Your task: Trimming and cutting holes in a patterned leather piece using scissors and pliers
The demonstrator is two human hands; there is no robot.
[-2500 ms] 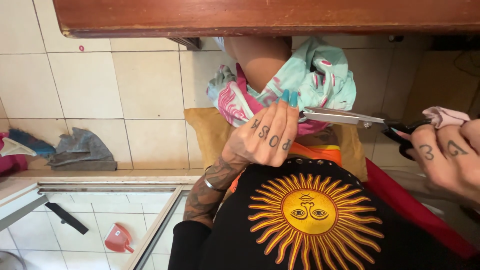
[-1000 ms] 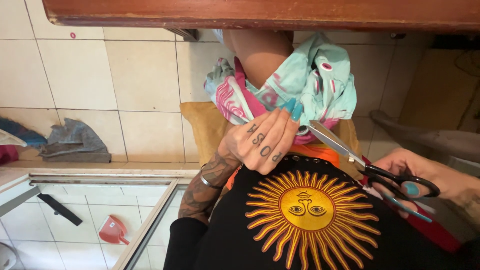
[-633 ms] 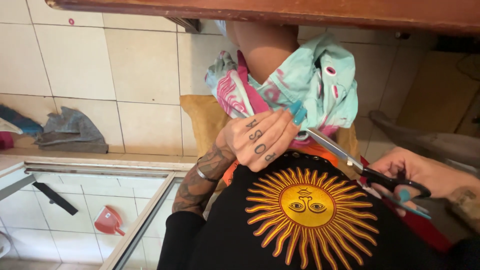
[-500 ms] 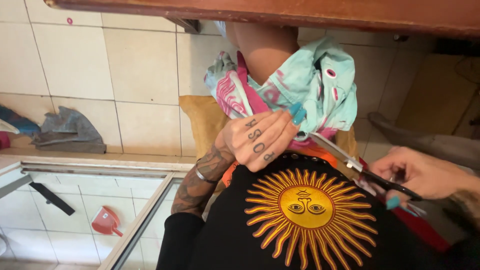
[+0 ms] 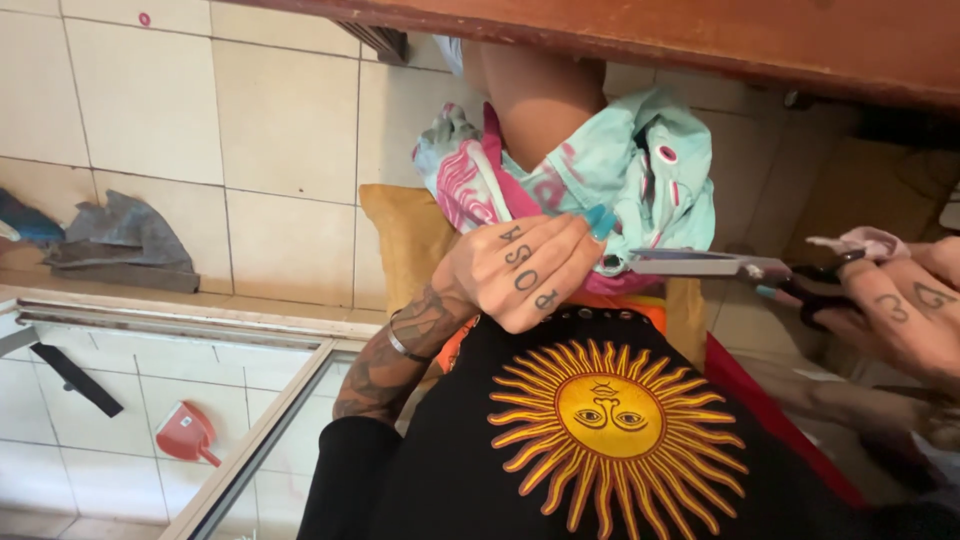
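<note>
The patterned turquoise-and-pink fabric (image 5: 640, 165) is bunched at twelve o'clock from the black garment with the golden sun emblem (image 5: 612, 418), under the wooden table edge (image 5: 700, 40). Its lower hem is pinched by the left hand (image 5: 520, 270), whose fingers are curled shut around the cloth. At three o'clock from that hand, the scissors (image 5: 700, 263) are held by the right hand (image 5: 900, 310), fingers through the dark handles and a scrap of pale pink cloth (image 5: 860, 242) caught against them; the blades appear nearly closed, their tip touching the fabric just beside the left fingertips. It is judged that those fingertips could be nicked, or the cut could wander, because the cloth is gathered loosely and held so close to the blades. No packages, labels or signs are seen; only a small pink dot (image 5: 144, 19) on the wall tile at ten o'clock and a red dustpan (image 5: 186, 434) at eight o'clock.
</note>
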